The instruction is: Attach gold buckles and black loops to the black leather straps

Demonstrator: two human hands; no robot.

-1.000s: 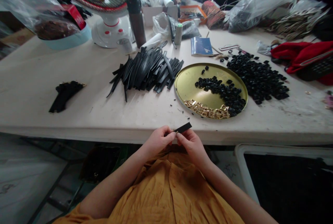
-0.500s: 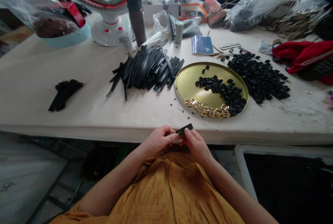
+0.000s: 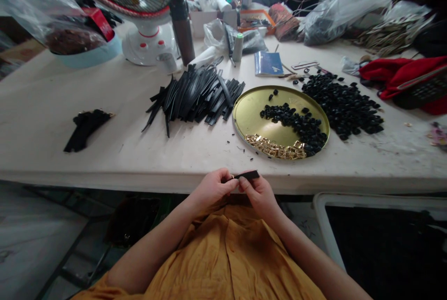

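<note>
Both hands meet at the table's near edge, over my lap. My left hand [image 3: 213, 187] pinches one end of a short black strap [image 3: 248, 175], where a small gold piece shows at the fingertips. My right hand [image 3: 257, 192] grips the strap's other part from below. Beyond them lies a round gold tray [image 3: 252, 113] with gold metal buckles [image 3: 275, 149] along its near rim and small black pieces [image 3: 300, 124] on its right side. A heap of long black straps [image 3: 197, 93] lies left of the tray.
More black pieces [image 3: 344, 105] are heaped right of the tray. A small bundle of finished black straps [image 3: 84, 127] lies at the left. A fan base [image 3: 148, 42], a dark bottle [image 3: 182, 28], a blue booklet [image 3: 267, 63], bags and red cloth [image 3: 401, 74] crowd the back. Another person sits at the far side.
The strap has tilted from slanting upward to nearly level, and my fingers have closed in along it. Both hands stay at the table edge.
</note>
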